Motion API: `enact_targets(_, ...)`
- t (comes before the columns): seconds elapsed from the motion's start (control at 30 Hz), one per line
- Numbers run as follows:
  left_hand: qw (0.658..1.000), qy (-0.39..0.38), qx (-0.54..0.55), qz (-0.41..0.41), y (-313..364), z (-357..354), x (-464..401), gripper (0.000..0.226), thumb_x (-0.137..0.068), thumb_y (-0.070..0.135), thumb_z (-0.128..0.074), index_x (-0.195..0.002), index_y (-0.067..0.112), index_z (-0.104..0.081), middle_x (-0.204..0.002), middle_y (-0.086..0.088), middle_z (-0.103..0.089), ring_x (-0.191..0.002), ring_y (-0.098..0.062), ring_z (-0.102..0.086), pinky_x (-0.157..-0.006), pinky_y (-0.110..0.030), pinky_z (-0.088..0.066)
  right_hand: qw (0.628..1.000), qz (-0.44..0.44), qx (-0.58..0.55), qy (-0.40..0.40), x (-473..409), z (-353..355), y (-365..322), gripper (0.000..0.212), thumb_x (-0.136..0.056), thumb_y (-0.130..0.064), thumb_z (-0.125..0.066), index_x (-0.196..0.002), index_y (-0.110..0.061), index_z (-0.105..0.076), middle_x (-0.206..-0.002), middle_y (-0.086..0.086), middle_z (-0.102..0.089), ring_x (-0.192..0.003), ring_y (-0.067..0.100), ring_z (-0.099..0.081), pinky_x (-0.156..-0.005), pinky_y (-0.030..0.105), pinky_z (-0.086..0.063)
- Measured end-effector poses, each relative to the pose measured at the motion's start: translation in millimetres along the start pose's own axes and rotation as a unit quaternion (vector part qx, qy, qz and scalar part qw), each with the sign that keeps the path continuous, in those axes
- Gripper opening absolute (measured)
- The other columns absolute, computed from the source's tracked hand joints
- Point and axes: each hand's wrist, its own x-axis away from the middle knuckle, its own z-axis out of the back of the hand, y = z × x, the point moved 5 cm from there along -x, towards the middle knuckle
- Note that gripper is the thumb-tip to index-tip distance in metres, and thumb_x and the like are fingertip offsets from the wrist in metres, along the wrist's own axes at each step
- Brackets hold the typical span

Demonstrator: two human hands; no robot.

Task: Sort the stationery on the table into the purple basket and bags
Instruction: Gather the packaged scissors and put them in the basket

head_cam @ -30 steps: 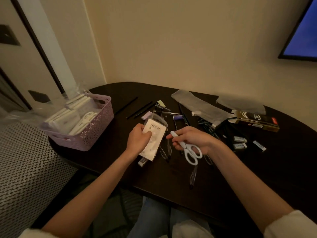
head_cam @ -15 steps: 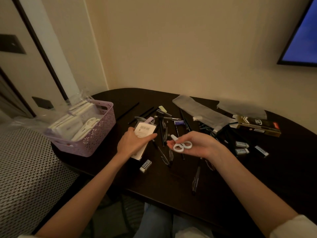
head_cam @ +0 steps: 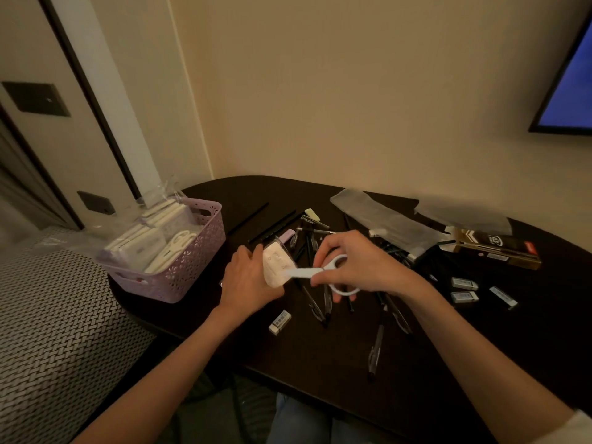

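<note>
A: Head view. We log the left hand [head_cam: 248, 277] above the table [head_cam: 320, 363], left of its middle, fingers curled round a small white packet [head_cam: 276, 267].

B: Agreed. The right hand [head_cam: 358, 267] grips the white scissors [head_cam: 323, 273]; fingers wrap the handle loops, and the closed tip points left and touches the packet.

A: Both hands hold their things clear of the tabletop?

B: We cannot tell the height; they sit over the scattered pens [head_cam: 315, 302].

A: The purple basket [head_cam: 189, 267] stands at the table's left edge, well left of the hands. It holds white packets and another pair of white scissors; clear plastic rises from its far side.

B: One eraser [head_cam: 280, 322] lies near the front edge, below the left hand. Three more erasers [head_cam: 464, 283] lie toward the right edge.

A: Flat clear bags [head_cam: 384, 219] lie along the far edge, right of middle. A dark box [head_cam: 496, 251] with gold trim lies just right of them.

B: Thin black sticks [head_cam: 272, 225] lie at the far side, between basket and pens. One pen [head_cam: 374, 350] lies alone near the front edge.
</note>
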Motion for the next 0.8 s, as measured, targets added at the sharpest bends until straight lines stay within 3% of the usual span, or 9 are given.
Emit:
enact_targets(0.1, 1.000, 0.000, -0.015, -0.023, 4, 3, 3, 0.101, -0.069, 0.048, -0.079, -0.148, 0.017, -0.024, -0.132, -0.008, -0.038, -0.119, -0.020, -0.043, -0.093, -0.030, -0.044, 0.998, 0.029, 0.057, -0.008, -8, -11, -2, 0.020, -0.082, -0.017, -0.074, -0.096, -0.017, -0.060, -0.087, 0.000, -0.068, -0.060, 0.014, -0.070, -0.045, 0.019, -0.050)
enact_targets(0.3, 0.998, 0.014, 0.022, -0.056, 2, 12, 9, 0.097, -0.068, 0.047, -0.080, -0.146, 0.020, -0.029, -0.127, -0.004, -0.040, -0.114, -0.016, -0.043, -0.087, -0.026, -0.042, 0.965, 0.000, 0.222, 0.139, -26, 1, 12, 0.026, -0.085, -0.026, -0.071, -0.106, -0.023, -0.057, -0.104, -0.004, -0.062, -0.059, 0.007, -0.067, -0.061, 0.026, -0.059)
enact_targets(0.53, 0.993, 0.035, 0.060, -0.096, 3, 16, 8, 0.088, -0.067, 0.046, -0.081, -0.139, 0.023, -0.036, -0.123, 0.001, -0.040, -0.108, -0.010, -0.039, -0.087, -0.024, -0.039, 0.975, -0.007, 0.128, 0.182, -32, 20, 15, 0.031, -0.077, -0.025, -0.078, -0.097, -0.023, -0.054, -0.098, -0.004, -0.064, -0.062, 0.009, -0.069, -0.063, 0.031, -0.060)
enact_targets(0.67, 0.992, 0.032, 0.061, -0.109, 4, 15, 7, 0.089, -0.067, 0.047, -0.080, -0.140, 0.023, -0.035, -0.122, 0.001, -0.041, -0.107, -0.010, -0.039, -0.089, -0.026, -0.040, 0.979, 0.024, 0.079, 0.188, -35, 27, 10, 0.030, -0.079, -0.023, -0.076, -0.100, -0.021, -0.054, -0.095, -0.001, -0.064, -0.060, 0.009, -0.067, -0.049, 0.013, -0.050)
enact_targets(0.8, 0.991, 0.026, 0.068, -0.112, 6, 13, 5, 0.090, -0.068, 0.048, -0.079, -0.141, 0.022, -0.034, -0.124, 0.001, -0.041, -0.110, -0.010, -0.039, -0.089, -0.025, -0.038, 0.988, 0.044, 0.062, 0.133, -40, 25, 4, 0.020, -0.093, -0.017, -0.060, -0.109, -0.017, -0.047, -0.111, 0.004, -0.057, -0.065, 0.006, -0.064, -0.049, 0.009, -0.045)
